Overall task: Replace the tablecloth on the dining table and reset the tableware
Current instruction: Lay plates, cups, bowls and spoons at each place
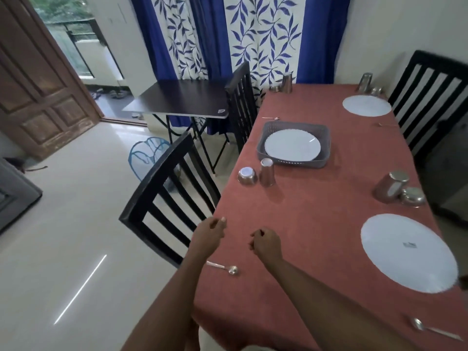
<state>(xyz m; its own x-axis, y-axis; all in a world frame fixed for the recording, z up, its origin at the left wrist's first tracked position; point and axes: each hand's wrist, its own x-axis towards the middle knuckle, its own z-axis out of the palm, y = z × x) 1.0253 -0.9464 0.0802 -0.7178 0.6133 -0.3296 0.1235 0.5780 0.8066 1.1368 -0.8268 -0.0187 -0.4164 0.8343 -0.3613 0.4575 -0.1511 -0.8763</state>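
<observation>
While hovering above the near left place on the tablecloth (316, 198), holds nothing: left hand (209, 235) at the table edge with fingers curled in, right hand (266, 243) just beside it, balled loosely, both empty.

Looks mostly reset. Cloth spread flat over the dining table; near plate (409, 253) and far plate (367, 105) set at the two right-hand places, each with a steel tumbler and bowl close by. Lacks plates along the left side. Third plate (292, 148) lies in the grey basket (326, 138), beyond the left tumbler (267, 172) and small bowl (247, 176).

Probably calls for a reach into that basket next.

Risks from here:
- Clipping the left tumbler with a forearm on the way across, tipping it onto the bowl or off the table.
- Dragging the basket instead of lifting the plate, rucking the cloth and shifting everything on it.
- Brushing the near spoon (222, 267), lying partly under the left forearm near the edge, onto the floor.
- Setting the plate down on top of that spoon.
</observation>
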